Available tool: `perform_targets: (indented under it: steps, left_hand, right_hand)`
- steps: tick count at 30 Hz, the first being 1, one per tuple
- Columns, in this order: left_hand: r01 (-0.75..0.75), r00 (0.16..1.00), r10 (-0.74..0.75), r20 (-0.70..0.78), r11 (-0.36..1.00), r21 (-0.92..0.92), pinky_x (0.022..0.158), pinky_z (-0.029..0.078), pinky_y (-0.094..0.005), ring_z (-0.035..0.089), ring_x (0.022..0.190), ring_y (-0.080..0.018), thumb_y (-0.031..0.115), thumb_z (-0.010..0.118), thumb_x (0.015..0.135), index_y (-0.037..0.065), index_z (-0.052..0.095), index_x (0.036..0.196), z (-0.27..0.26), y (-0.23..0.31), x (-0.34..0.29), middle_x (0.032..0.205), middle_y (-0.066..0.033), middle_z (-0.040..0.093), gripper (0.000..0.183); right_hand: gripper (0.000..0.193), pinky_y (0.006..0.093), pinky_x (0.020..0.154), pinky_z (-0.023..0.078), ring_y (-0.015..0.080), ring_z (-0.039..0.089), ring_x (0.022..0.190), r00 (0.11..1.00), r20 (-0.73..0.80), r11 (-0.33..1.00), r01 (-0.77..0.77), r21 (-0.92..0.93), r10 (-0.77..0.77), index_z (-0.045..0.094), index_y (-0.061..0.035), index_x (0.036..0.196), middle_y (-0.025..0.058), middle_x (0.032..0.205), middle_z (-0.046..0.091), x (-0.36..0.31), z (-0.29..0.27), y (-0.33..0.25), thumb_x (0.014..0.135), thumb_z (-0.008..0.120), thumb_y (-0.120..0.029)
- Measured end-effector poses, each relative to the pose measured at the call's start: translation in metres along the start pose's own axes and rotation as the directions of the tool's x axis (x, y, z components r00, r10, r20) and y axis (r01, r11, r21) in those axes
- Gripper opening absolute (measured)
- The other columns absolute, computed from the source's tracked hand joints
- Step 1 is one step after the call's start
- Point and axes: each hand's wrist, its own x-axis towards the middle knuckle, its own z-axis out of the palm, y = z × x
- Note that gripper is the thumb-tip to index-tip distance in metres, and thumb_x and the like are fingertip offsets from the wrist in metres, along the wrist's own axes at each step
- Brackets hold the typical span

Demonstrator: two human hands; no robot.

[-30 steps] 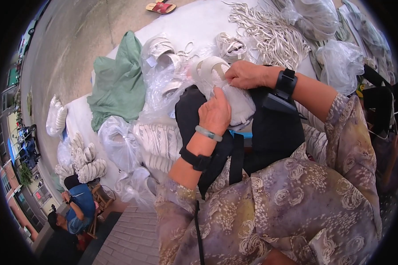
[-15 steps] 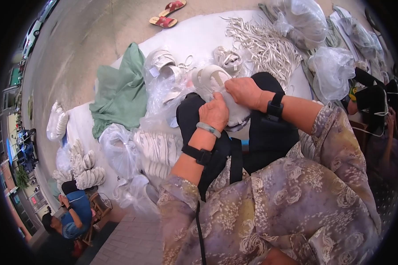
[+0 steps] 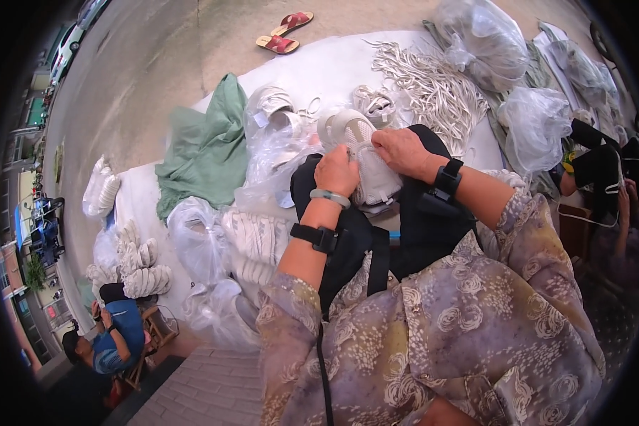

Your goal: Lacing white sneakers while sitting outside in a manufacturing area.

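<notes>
A white shoe with a mesh toe rests in my lap between my dark-clad knees, toe pointing away from me. Another pale shoe part shows beside its toe. My left hand, with a bangle at the wrist, is closed with its fingertips at the shoe's left edge. From the other side, my right hand pinches at the shoe's upper near the lacing area. Whether a lace lies between the fingers is too small to tell.
Around me a white sheet holds a heap of white laces, a green cloth, plastic bags and stacked white shoe parts. Red sandals lie beyond. A seated person works at lower left; another sits at right.
My hands have drawn slightly apart, and more of the shoe's upper shows between them. The whole view has shifted a little, with surroundings moving right and down.
</notes>
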Motion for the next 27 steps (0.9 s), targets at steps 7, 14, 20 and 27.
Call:
perform_targets:
  steps: [7,14,20,27]
  left_hand:
    - [0.102,0.994,-0.098,0.053,0.992,-0.077,0.062,0.047,-0.0351,0.06,0.064,-0.0259,0.017,0.068,0.067,0.004,0.057,0.084,0.004,-0.019,0.014,0.068,-0.0098,0.061,0.024]
    - [0.161,0.987,-0.163,0.01,0.959,-0.232,0.06,0.046,-0.0318,0.058,0.06,-0.02,0.013,0.069,0.066,0.005,0.056,0.078,0.013,-0.026,0.012,0.064,-0.0064,0.059,0.019]
    - [-0.071,0.986,0.061,-0.157,0.996,-0.058,0.065,0.046,-0.0396,0.059,0.074,-0.0331,0.012,0.058,0.074,0.01,0.056,0.093,0.016,-0.01,-0.001,0.076,-0.0139,0.06,0.019]
    - [-0.148,0.978,0.143,-0.151,0.989,-0.018,0.065,0.046,-0.0407,0.057,0.075,-0.0339,0.012,0.057,0.076,0.011,0.058,0.093,0.016,-0.003,-0.004,0.078,-0.0137,0.058,0.017]
  right_hand:
    - [0.008,0.0431,0.061,0.041,0.0313,0.059,0.076,0.989,0.016,0.986,-0.148,-0.082,0.15,0.054,-0.0066,0.08,0.0134,0.074,0.059,0.014,0.017,-0.014,0.073,0.052,-0.009]
    - [0.014,0.0423,0.065,0.04,0.0283,0.06,0.081,0.981,0.045,0.972,-0.178,-0.156,0.187,0.056,-0.0077,0.084,0.0124,0.083,0.061,0.027,0.023,-0.019,0.071,0.056,-0.012]
    - [0.009,0.0427,0.064,0.044,0.032,0.06,0.075,0.998,0.013,0.996,-0.064,-0.054,0.065,0.057,-0.008,0.078,0.0129,0.074,0.061,0.028,0.029,-0.013,0.073,0.056,-0.016]
    - [0.015,0.0442,0.063,0.045,0.0366,0.057,0.075,0.99,0.136,0.991,-0.044,0.13,0.026,0.055,-0.0052,0.075,0.0172,0.074,0.06,0.032,0.023,0.005,0.079,0.051,-0.019]
